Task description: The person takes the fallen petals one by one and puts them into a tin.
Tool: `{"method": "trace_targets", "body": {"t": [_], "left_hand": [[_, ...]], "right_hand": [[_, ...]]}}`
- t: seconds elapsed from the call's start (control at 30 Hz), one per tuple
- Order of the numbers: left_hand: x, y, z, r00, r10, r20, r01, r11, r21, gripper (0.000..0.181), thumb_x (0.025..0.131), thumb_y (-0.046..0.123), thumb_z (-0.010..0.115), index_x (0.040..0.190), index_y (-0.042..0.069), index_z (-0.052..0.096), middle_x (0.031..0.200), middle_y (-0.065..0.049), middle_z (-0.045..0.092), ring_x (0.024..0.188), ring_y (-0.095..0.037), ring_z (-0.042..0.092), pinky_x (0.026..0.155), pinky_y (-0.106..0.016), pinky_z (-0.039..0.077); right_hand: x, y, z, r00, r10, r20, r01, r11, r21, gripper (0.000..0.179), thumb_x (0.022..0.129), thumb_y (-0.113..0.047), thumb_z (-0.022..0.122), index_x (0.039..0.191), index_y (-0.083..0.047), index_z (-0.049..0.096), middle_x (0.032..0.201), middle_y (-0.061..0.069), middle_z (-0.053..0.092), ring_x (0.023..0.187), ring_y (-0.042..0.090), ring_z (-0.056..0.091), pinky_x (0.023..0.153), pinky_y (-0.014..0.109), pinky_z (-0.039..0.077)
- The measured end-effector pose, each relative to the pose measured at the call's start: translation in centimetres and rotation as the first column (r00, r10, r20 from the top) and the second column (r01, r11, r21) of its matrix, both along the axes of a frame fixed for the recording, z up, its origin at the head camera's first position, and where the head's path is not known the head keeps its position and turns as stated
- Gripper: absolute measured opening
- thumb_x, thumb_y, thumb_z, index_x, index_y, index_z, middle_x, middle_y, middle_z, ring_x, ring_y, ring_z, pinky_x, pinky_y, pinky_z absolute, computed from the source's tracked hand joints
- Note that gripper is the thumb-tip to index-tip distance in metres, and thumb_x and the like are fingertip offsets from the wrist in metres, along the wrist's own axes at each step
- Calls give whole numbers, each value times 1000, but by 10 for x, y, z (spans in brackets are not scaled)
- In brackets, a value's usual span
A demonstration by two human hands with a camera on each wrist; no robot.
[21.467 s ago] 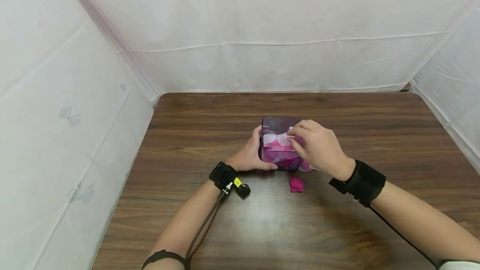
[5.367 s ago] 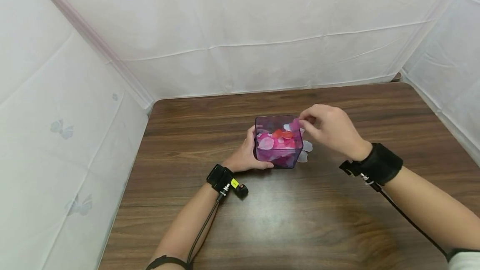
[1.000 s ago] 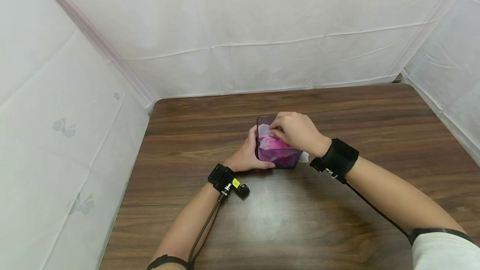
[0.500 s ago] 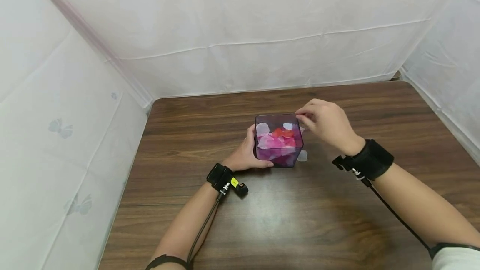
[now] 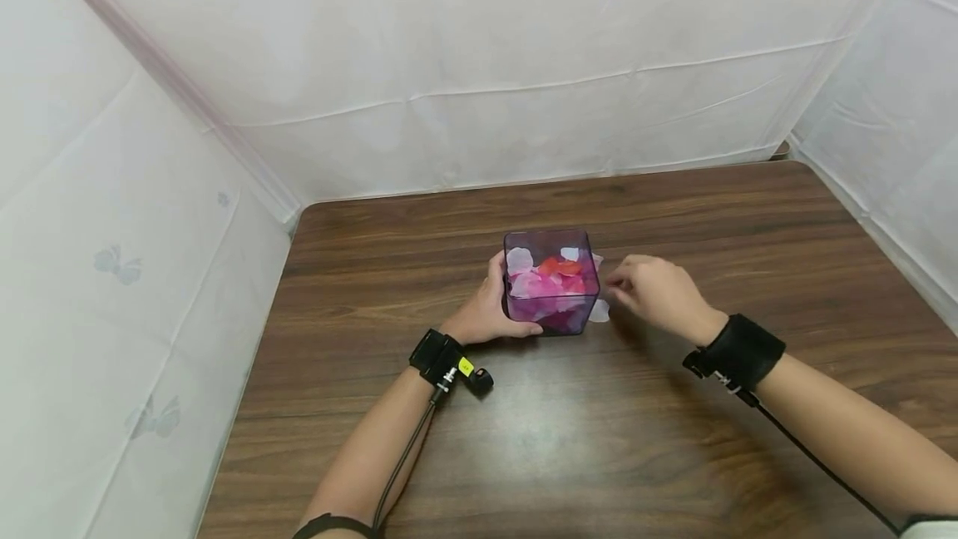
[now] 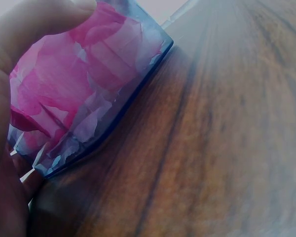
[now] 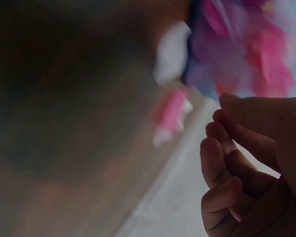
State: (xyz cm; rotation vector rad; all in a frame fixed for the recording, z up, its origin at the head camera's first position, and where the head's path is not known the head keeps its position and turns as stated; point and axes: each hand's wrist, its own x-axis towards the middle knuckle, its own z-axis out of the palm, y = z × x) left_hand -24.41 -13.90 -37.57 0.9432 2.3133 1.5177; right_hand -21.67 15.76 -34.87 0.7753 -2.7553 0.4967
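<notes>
A see-through purple square box (image 5: 552, 324) stands on the table, partly filled with pink, white and red petals (image 5: 554, 279). My left hand (image 5: 490, 310) grips its left side, thumb along the front; in the left wrist view the thumb (image 6: 44, 22) lies across the box wall. To the right of the box, my right hand (image 5: 659, 294) is low over the table, its fingertips close to a loose white petal (image 5: 599, 311). In the right wrist view its thumb and loosely bent fingers come near each other, with nothing visible between them. A loose pink petal (image 7: 171, 111) lies beyond them.
The wooden table (image 5: 419, 256) runs back to a white sheet (image 5: 449, 65) hung behind it, with another sheet (image 5: 97, 314) along the left. A cable runs along each forearm from a black wrist strap (image 5: 741, 360).
A second ago my right hand was inside the box; it has since moved right and down beside it. The magenta petal seen earlier in front is gone from there, and red petals now show inside.
</notes>
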Motion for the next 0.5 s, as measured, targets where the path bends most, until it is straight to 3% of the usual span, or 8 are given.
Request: {"method": "trace_targets", "body": {"t": [0.13,0.37,0.5], "left_hand": [[-1,0,-2,1000,-3,2,3,1000,5,119,72,11,91,154,7,4,149,-15,32,136,-23,40,115,-43,32],[-19,2,-36,1000,7,-16,-6,1000,22,127,69,12,94,155,17,1,151,-11,31,137,-22,37,116,-44,30],[-22,1,-40,999,13,-41,-12,1000,27,127,68,16,95,155,23,3,150,-5,32,136,-16,38,115,-40,31]], "right_hand": [[4,-4,-15,998,25,60,-27,999,36,11,85,-9,80,94,-3,77,86,5,66,74,17,65,60,37,56],[4,-7,-24,994,32,100,-38,998,57,13,84,-10,82,93,-4,77,85,4,65,74,15,62,60,37,54],[3,-8,-27,993,36,114,-41,998,47,9,85,-11,81,90,-6,77,85,3,66,75,16,63,62,38,55]]}}
